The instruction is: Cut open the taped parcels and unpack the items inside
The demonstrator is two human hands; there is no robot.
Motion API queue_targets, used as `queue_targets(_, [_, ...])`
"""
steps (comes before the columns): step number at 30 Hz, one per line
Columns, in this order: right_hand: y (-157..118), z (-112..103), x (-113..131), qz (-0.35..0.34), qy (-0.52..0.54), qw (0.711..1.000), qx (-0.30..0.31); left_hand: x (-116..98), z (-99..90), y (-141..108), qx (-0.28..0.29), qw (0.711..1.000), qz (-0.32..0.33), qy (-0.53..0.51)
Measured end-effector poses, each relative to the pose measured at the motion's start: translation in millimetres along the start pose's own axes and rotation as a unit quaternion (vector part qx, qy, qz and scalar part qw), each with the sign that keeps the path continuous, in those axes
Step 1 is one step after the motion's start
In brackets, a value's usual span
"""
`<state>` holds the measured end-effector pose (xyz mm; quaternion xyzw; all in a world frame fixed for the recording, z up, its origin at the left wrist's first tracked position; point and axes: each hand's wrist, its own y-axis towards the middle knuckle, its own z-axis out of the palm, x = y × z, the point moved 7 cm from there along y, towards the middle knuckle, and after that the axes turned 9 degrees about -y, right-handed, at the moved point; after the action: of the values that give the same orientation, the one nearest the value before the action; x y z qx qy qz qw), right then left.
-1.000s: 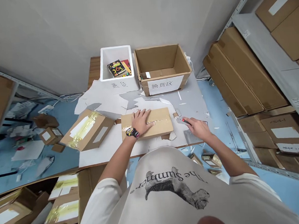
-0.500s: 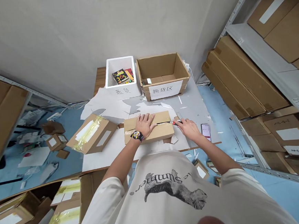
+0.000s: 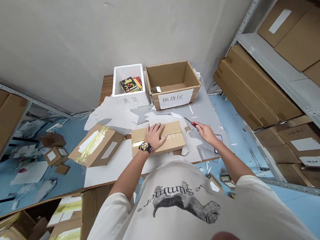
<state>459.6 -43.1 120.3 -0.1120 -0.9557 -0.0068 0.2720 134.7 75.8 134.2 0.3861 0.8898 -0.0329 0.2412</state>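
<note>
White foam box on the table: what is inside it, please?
Inside the white foam box, a colourful "365" book overlaps a red-and-yellow item; the front wall hides the lower part.

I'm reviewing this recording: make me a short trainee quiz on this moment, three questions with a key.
1. What does the right hand hold?
2. True or false: the left hand lies on the taped cardboard box.
3. Which container holds the colourful book: the white foam box or the open cardboard carton?

Key:
1. A red-handled utility knife.
2. True.
3. The white foam box.
</note>
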Motion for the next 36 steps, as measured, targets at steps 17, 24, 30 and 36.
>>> queue_targets(17, [4,24,34,0.043,0.21,0.968,0.131,-45,24.9,-1,0.14,0.99,-0.005,-0.02])
queue_targets(24, [17,-3,26,0.017,0.11,0.971,0.211,-54,26.8,17,0.131,0.989,-0.051,-0.043])
queue_targets(30, [34,-10,23,-0.026,0.061,0.951,0.303,-58,26.4,21,0.142,0.988,-0.047,-0.041])
queue_targets(36, [71,-8,45,-0.087,-0.005,0.944,0.318,-60,22.3,18,0.144,0.988,-0.043,-0.04])
